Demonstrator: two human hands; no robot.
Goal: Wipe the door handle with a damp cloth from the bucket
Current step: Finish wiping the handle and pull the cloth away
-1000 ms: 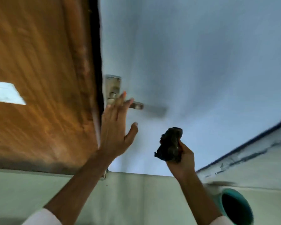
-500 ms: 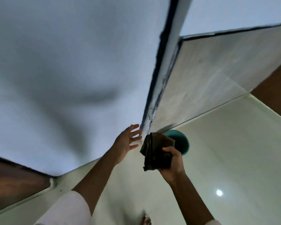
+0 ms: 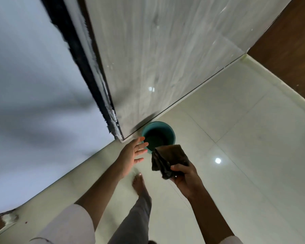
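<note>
A teal bucket stands on the pale tiled floor at the corner of a marble-look wall. My right hand grips a dark folded cloth, held just in front of and above the bucket's near rim. My left hand is open with fingers spread, palm facing the cloth, its fingertips close to the bucket's left rim. The door handle is out of view.
A white door or wall panel with a black edge strip fills the left. The marble-look wall meets glossy floor tiles. A bare foot is stepping toward the bucket. Brown wood sits at the upper right.
My view swung from the door handle down to the floor and bucket. Both hands dropped toward the bucket; the cloth stayed in my right hand and now hangs unfolded flatter.
</note>
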